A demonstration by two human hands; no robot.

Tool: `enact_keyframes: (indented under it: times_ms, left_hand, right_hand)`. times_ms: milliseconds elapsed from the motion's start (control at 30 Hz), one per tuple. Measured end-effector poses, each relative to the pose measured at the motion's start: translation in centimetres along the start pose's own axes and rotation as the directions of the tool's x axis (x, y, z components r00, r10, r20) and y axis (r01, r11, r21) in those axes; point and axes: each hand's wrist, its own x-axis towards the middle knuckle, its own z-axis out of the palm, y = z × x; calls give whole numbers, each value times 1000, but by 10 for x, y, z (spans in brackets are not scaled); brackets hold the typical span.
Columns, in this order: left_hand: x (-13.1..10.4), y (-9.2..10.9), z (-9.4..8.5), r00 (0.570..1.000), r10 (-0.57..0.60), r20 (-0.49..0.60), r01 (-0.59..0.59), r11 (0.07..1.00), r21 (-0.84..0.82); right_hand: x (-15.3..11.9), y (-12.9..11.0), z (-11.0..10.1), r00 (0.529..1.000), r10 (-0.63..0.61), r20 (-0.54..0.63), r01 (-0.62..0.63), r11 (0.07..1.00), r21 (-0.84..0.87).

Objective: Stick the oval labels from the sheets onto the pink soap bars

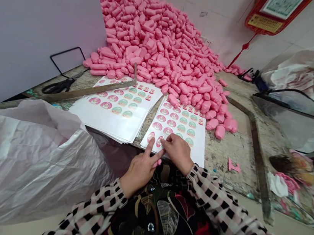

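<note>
Sticker sheet (177, 127), white, pink and green.

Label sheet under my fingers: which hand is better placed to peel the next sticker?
Right hand, probably: its fingertips are together over the label sheet, while the left hand seems to have a small pink bottle tucked in its fingers.

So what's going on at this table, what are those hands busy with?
A person is bent over a sticker sheet. The right hand's fingertips are at its lower row of pink stickers; whether they grip one is hidden. The left hand reaches the sheet's near edge, with a small pink bottle partly hidden in it. Behind lies a big heap of pink bottles, and to the left a metal bar lies across more sheets.
</note>
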Motion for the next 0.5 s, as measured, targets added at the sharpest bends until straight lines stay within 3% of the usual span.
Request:
enact_keyframes:
  times_ms: [200,333,400,500]
  left_hand:
    - [-1,0,-2,1000,-5,14,5,1000,-9]
    - [-1,-1,-2,1000,-3,26,4,1000,-7]
    - [-1,-1,-2,1000,1,20,0,1000,-30]
    - [-1,-2,-2,1000,-1,12,2,998,-64]
  right_hand:
    - [1,-11,-12,999,-15,-28,15,1000,-15]
    - [1,-9,-26,990,-29,-136,34,999,34]
    - [3,0,-27,985,-12,-170,31,994,106]
    - [7,16,-17,995,27,-94,4,949,317]
